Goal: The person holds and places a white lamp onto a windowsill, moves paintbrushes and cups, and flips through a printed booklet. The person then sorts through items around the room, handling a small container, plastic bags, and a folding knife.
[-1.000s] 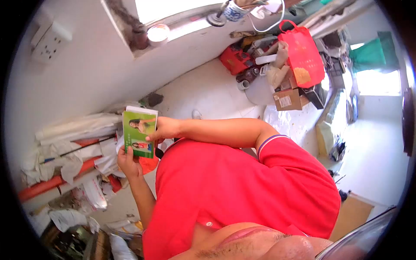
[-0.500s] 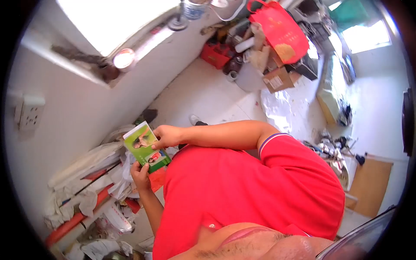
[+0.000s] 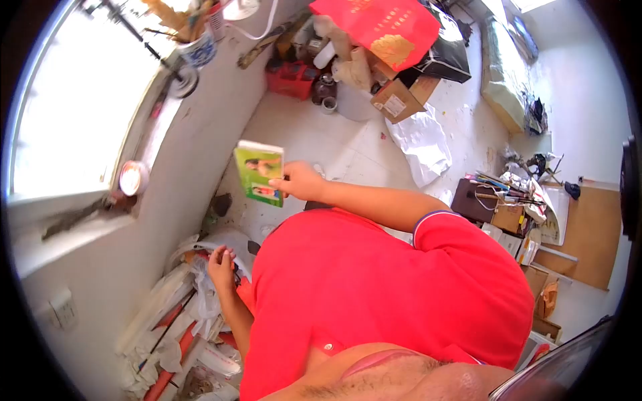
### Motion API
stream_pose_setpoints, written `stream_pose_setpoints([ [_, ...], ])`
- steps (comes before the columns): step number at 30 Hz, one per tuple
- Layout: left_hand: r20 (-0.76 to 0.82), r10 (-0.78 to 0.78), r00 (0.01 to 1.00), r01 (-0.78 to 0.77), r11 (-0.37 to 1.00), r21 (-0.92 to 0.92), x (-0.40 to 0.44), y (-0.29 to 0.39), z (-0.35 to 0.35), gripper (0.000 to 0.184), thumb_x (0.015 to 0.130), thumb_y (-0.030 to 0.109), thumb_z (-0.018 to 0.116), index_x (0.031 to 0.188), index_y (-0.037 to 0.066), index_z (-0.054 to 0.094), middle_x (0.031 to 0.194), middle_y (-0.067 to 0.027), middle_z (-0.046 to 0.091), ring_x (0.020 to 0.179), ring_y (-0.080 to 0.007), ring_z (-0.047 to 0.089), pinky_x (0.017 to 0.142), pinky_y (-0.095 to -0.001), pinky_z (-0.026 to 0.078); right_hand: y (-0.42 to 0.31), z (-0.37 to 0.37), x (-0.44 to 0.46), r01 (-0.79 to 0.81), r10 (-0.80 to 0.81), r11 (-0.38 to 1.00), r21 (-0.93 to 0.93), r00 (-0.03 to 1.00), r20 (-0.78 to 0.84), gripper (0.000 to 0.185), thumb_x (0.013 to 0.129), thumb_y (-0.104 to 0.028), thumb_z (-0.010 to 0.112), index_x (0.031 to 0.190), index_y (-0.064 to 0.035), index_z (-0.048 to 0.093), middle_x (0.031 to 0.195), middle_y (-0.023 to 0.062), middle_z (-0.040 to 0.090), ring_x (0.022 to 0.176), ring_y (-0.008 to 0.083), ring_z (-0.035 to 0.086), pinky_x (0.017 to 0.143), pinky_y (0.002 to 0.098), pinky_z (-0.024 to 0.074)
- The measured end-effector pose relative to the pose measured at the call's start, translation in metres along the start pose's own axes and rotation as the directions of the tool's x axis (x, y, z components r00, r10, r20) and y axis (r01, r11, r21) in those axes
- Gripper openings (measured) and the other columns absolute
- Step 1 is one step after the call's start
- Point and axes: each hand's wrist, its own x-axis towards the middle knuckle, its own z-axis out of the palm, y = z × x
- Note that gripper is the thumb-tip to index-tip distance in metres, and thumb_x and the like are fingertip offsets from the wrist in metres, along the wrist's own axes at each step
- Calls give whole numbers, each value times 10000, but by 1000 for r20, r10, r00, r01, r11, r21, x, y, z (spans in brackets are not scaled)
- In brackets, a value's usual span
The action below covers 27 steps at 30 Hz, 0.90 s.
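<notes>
My right hand (image 3: 301, 180) grips a small green book (image 3: 259, 175) at its right edge, thumb across the front cover. Pictures show on the cover, and a pale edge runs along its top. Lower left, my left hand (image 3: 222, 264) is apart from the book, its fingers loosely bent and holding nothing I can see. Behind that hand lie white plastic bags (image 3: 204, 287) and a small dark item I cannot make out.
A windowsill with a round tin (image 3: 134, 178) and a blue-white pot (image 3: 197, 50) lines the left wall. A red bag (image 3: 381, 30), a cardboard box (image 3: 398, 101) and a red basket (image 3: 291, 79) stand ahead. Brushes and papers pile up at right beside a brown board (image 3: 592, 234).
My left hand has let go of the green book and dropped away below it. My right hand has carried the book up and to the right. The view has turned somewhat.
</notes>
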Motion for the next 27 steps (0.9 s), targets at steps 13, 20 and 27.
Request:
stream_pose_setpoints([
  [13,413,61,909,-228,900,370,51,126,232,272,873,102,555,1081,-69,597,946,-105,667,841,-136,626,757,-257,480,116,-372,-55,-174,-237,943,-285,252,-938,156,862,-163,606,867,-27,683,652,83,668,588,224,647,581,345,487],
  [20,349,-48,936,-165,815,555,74,139,233,307,879,141,601,1094,-77,587,975,-115,668,864,-149,630,769,-259,482,188,-395,-19,-421,113,905,-70,394,-912,639,805,-318,664,1311,6,444,1151,230,604,998,275,629,864,370,471],
  [27,347,-63,936,-135,845,518,66,126,241,278,873,144,584,1065,-55,616,948,-136,678,873,-166,641,776,-279,483,206,-400,-25,-446,155,894,-54,418,-895,477,808,-245,642,1212,-7,556,1106,189,633,993,275,633,864,346,479],
])
